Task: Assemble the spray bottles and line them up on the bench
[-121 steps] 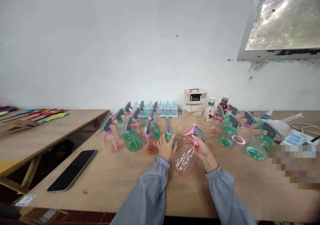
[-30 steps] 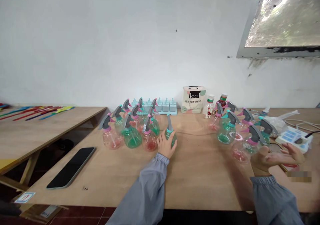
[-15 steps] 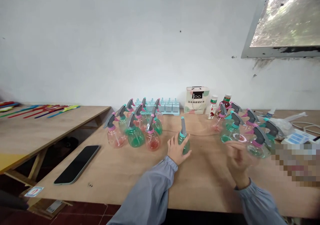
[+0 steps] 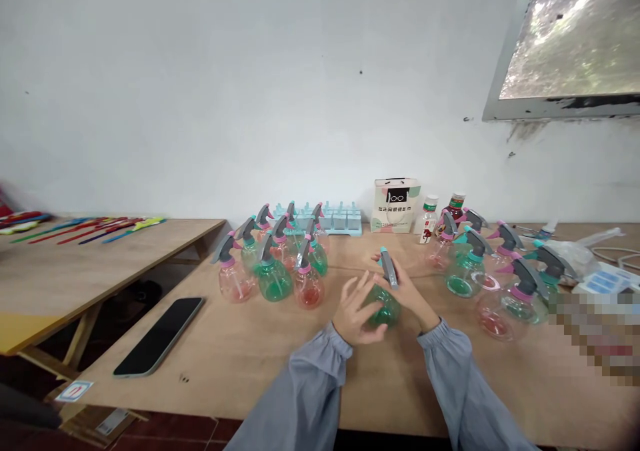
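A green spray bottle (image 4: 384, 307) with a grey and teal trigger head stands in the middle of the table, between my hands. My right hand (image 4: 407, 292) has its fingers wrapped round the bottle's neck, just under the head. On the bottle's left side, my left hand (image 4: 356, 312) is open, with fingers spread in front of the round body; whether it touches the plastic I cannot tell. To the left stands a group of several pink and green spray bottles (image 4: 274, 281). Another group of several spray bottles (image 4: 466, 274) is on the right.
A black phone (image 4: 159, 336) lies at the table's left. Along the wall stand a light-blue mould rack (image 4: 340, 223), a paper bag (image 4: 396, 205) and two capped bottles, one of them white (image 4: 428, 221). A white box (image 4: 603, 277) is at far right. Coloured sticks (image 4: 90, 227) lie on another table.
My right hand has moved left from the right-hand group to the middle bottle's neck. My left hand has loosened from that bottle and spread its fingers. The bottle sits slightly nearer and has turned.
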A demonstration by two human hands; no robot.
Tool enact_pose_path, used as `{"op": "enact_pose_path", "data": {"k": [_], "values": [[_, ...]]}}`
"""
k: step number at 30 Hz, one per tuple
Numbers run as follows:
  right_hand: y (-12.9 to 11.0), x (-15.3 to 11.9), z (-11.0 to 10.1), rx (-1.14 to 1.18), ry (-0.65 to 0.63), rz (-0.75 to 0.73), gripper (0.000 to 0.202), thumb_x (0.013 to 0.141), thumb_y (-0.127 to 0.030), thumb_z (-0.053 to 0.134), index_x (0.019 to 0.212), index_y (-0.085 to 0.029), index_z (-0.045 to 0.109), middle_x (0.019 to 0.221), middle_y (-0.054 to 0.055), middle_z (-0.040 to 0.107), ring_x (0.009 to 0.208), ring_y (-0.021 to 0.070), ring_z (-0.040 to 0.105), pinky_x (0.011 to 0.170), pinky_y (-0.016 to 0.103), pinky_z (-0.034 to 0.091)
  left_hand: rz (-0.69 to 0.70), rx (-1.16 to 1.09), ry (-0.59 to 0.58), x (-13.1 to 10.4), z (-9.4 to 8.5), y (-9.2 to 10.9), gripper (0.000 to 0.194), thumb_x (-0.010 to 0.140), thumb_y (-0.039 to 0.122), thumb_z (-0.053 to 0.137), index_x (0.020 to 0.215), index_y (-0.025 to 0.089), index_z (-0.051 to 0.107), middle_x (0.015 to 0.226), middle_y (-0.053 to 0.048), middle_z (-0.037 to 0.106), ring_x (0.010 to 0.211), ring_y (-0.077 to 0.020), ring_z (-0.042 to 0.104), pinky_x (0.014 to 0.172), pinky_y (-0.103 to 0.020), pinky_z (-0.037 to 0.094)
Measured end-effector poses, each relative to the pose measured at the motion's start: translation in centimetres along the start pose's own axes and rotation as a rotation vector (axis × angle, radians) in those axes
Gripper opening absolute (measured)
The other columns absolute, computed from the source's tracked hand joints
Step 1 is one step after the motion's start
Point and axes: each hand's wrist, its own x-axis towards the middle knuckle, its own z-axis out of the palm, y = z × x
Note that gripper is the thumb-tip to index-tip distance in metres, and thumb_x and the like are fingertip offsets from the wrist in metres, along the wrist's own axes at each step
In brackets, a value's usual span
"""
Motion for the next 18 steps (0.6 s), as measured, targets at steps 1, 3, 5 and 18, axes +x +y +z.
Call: {"op": "enact_pose_path", "data": {"k": [1,3,5,18], "values": [[0.3,-0.1,-0.1,-0.013,-0.002,-0.011,0.053,0.076,-0.047,0.076,0.122,-0.027,0.06,0.13,0.008,0.063,0.126,0.024,0.058,0.108,0.042,0.046,0.003,0.026,0.129,-0.1,-0.8,-0.7,0.034,0.081,0.046,0.058,0.104,0.023,0.07,0.135,-0.016,0.057,0.132,-0.0336,0.049,0.104,-0.05,0.038],[0.9,-0.2,-0.3,-0.039,0.004,-0.019,0.054,0.079,-0.049,0.073,0.127,-0.027,0.059,0.134,0.009,0.062,0.129,0.0247,0.055,0.111,0.045,0.043,-0.063,0.133,0.422,-0.4,-2.5,-2.2,0.031,0.082,0.041,0.059,0.106,0.024,0.065,0.125,-0.012,0.058,0.119,-0.0281,0.056,0.096,-0.043,0.044],[1.4,-0.2,-0.4,-0.062,-0.007,-0.011,0.057,0.082,-0.05,0.07,0.133,-0.03,0.057,0.138,0.008,0.06,0.131,0.0249,0.054,0.112,0.046,0.043,-0.251,0.278,0.67,-0.6,-4.1,-3.7,0.034,0.082,0.035,0.061,0.113,0.024,0.059,0.124,-0.012,0.054,0.116,-0.0263,0.055,0.094,-0.041,0.045],[-0.5,0.4,0.3,0.439,-0.14,0.2,0.032,0.071,-0.043,0.067,0.096,-0.023,0.072,0.098,0.008,0.076,0.11,0.031,0.067,0.101,0.048,0.05,-1.088,0.343,0.063,0.1,-3.2,-4.8,0.037,0.084,0.039,0.055,0.112,0.014,0.058,0.112,-0.017,0.066,0.107,-0.0331,0.057,0.088,-0.045,0.043]]}}
